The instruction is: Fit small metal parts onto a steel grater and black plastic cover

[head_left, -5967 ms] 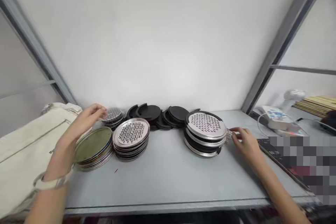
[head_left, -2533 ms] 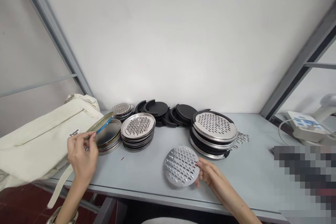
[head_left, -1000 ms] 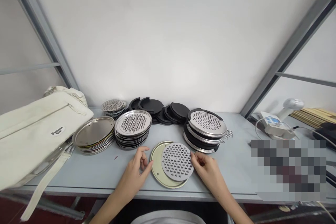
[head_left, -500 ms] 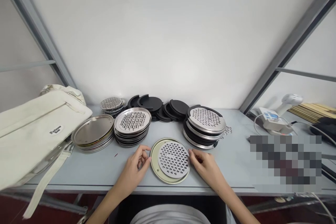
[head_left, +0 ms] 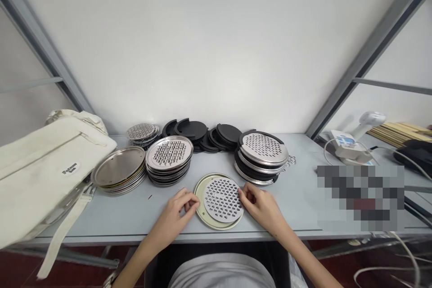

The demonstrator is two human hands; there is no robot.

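at the right edge of a grater disc (head_left: 222, 200) rests the right hand (head_left: 260, 204); the left hand (head_left: 178, 213) touches the left rim of the green tray (head_left: 201, 186) beneath. whether either pinches, i cannot tell. beyond stand stacked grater plates (head_left: 170, 153).

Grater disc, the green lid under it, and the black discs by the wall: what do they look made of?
Grater disc: probably thin metal, dull grey, judging by its punched holes and raised teeth.
Green lid: likely coated metal; pale greenish face, satin sheen, thin raised rim.
Black discs: probably matte plastic, evenly dark with thick moulded rims; rubber can't be ruled out.
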